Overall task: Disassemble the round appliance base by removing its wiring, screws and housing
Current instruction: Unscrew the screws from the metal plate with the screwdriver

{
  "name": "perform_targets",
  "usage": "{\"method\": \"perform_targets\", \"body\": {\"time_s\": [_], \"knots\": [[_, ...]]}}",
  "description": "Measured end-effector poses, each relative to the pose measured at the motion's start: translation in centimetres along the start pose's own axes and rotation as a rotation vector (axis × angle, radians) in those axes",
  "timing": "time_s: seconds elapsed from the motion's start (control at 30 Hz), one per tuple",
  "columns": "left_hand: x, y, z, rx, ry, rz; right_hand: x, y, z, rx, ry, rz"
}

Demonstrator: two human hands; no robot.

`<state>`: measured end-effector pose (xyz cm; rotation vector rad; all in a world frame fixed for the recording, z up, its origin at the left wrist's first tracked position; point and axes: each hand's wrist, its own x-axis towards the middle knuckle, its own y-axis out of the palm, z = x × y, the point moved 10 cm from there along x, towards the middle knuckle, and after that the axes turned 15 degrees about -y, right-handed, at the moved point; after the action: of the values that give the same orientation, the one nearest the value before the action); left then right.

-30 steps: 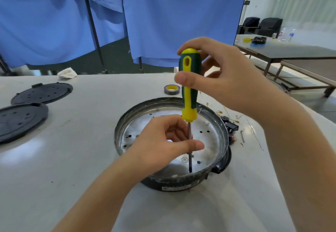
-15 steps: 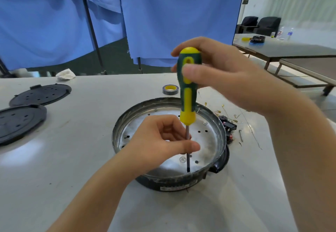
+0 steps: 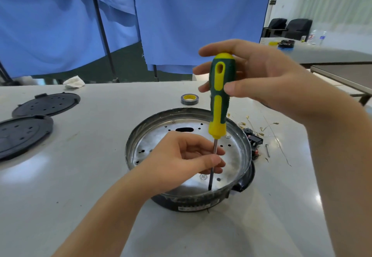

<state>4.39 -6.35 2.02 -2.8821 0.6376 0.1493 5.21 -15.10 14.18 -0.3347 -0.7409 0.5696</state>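
1. While the round appliance base (image 3: 189, 162) is sitting on the white counter (image 3: 80, 176) with its metal pan facing up, a green-and-yellow screwdriver (image 3: 219, 99) is standing nearly upright inside it, tip resting on the pan floor near the front rim.
2. The right hand (image 3: 261, 79) is wrapping the upper handle, thumb in front and fingers curling behind it.
3. The left hand (image 3: 181, 160) is reaching over the pan and pinching the bare metal shaft between thumb and curled fingers.
4. Two black perforated round covers (image 3: 46, 103) are lying on the counter at the far left, well apart from the base.
5. A roll of tape (image 3: 189, 99) with a yellow core is lying just behind the base.
6. Loose wire strands and small terminals (image 3: 261, 127) are lying scattered to the base's right, beside a black part (image 3: 254, 142) touching its rim.
7. Blue cloth (image 3: 181, 15) is hanging behind the counter.
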Motion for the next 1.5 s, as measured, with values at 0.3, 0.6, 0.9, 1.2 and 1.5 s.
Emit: {"method": "perform_targets", "body": {"time_s": [0.3, 0.6, 0.9, 1.2, 1.5], "knots": [[0.2, -0.9, -0.3, 0.101, 0.027, -0.119, 0.7, -0.3, 0.8, -0.592, -0.032, -0.084], [0.2, -0.2, 0.1, 0.067, 0.004, -0.047, 0.1, -0.2, 0.3, -0.167, 0.013, -0.063], [0.2, -1.0, -0.1, 0.129, 0.006, -0.149, 0.7, -0.4, 1.0, -0.476, -0.051, -0.129], [0.1, -0.6, -0.3, -0.032, 0.046, -0.064, 0.3, -0.4, 0.4, -0.126, -0.004, -0.102], [0.2, -0.3, -0.2, 0.061, 0.04, -0.037, 0.3, -1.3, 0.9, -0.384, -0.033, -0.129]]}}
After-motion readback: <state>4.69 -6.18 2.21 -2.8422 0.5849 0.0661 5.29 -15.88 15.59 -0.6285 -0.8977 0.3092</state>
